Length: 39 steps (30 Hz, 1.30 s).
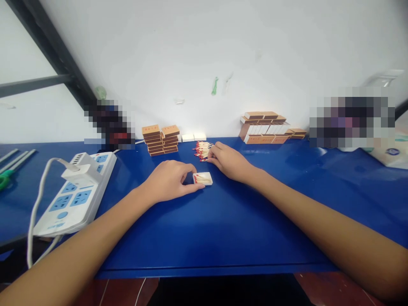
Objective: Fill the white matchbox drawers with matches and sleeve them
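Note:
On the blue table lies a small white matchbox tray [208, 180] with some red-tipped matches in it. My left hand [170, 180] grips this tray at its left end, thumb along the near side and fingers at the far side. Behind the tray is a loose pile of matches [201, 149], most with red heads toward the left. My right hand [228, 159] is at the pile's right edge, its thumb and fingers pinched together; whether a match is between the fingertips is too small to make out.
Stacked matchboxes [161, 140] stand behind my left hand, with white trays [193, 137] beside them. A larger matchbox stack [266, 127] is against the wall at right. At left lies a white power strip [76, 195] with a plugged-in charger and cable. Green-handled scissors [4, 178] are at far left.

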{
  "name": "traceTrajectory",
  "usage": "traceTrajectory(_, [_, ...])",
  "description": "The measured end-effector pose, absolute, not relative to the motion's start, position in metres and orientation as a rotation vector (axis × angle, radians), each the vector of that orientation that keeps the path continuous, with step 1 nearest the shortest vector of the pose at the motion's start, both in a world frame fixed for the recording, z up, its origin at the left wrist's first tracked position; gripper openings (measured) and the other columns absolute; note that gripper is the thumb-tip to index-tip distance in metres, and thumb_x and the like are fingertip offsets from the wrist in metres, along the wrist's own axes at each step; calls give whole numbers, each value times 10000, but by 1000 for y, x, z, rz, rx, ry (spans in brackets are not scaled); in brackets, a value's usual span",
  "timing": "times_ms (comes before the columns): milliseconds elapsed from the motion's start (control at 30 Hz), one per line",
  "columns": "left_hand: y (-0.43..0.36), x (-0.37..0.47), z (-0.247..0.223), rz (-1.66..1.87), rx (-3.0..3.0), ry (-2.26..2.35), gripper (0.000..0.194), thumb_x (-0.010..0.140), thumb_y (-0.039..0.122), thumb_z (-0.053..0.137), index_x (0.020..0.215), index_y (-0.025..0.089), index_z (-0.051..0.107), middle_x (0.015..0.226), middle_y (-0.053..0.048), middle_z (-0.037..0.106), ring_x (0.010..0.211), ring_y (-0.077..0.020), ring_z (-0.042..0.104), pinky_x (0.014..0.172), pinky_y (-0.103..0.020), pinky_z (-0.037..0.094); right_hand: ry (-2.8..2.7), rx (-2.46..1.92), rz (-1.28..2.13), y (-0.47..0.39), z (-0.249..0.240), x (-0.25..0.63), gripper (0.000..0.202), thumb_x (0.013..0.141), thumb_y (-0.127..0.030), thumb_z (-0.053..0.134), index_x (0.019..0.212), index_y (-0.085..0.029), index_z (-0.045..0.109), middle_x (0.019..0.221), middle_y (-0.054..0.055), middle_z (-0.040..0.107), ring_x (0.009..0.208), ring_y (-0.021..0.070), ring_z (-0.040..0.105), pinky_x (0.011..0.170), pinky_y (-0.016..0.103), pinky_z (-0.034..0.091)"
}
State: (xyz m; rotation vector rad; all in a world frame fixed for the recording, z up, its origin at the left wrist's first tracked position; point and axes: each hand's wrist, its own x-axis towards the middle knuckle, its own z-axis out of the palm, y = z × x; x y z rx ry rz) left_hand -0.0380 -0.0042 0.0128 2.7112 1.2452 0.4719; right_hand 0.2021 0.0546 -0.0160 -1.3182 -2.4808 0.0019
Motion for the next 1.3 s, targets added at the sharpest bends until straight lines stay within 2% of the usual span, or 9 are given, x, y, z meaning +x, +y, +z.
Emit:
traceTrajectory(333, [-4,-38,15,469,2688,1275,394,882,597,688,978,219,744,641,21,627,582,-141,555,558,-271,296,-2565,-1341,-32,50,-9,205,165,1061,-268,486,1003,-152,589,1086,123,600,905,223,598,816,340,456])
traceTrajectory(567, [-3,-38,13,488,2690,1308,404,887,604,675,962,213,748,635,23,623,568,-134,543,556,-278,285,-2602,-1193,-50,18,14,206,143,1057,-255,484,1004,-160,578,1064,110,604,847,202,589,726,318,443])
traceTrajectory(767, [-3,-37,15,458,2684,1287,377,895,575,669,883,201,716,624,23,614,551,-129,522,547,-277,277,-2749,-1071,-143,-1,4,184,179,1064,-193,441,995,-154,601,1067,128,626,895,208,605,693,303,420])
traceTrajectory(900, [-4,-37,16,455,2676,1275,380,895,581,672,902,204,721,628,22,617,552,-129,524,547,-273,283,-2693,-1090,-2,1,5,187,161,1070,-257,476,1049,-147,591,1089,119,630,895,204,601,709,309,419])
traceTrajectory(1100, [-5,-37,16,470,2698,1269,415,892,613,667,916,205,738,624,24,612,544,-126,516,537,-277,273,-2599,-1064,437,5,14,205,103,1027,-245,555,951,-193,600,1012,48,619,853,163,569,729,283,411])
traceTrajectory(1300, [-5,-36,17,457,2689,1278,400,892,602,671,908,207,731,616,29,603,552,-128,519,543,-277,282,-2586,-1053,439,3,10,199,111,1024,-251,546,947,-189,596,1006,51,619,821,158,545,719,287,393])
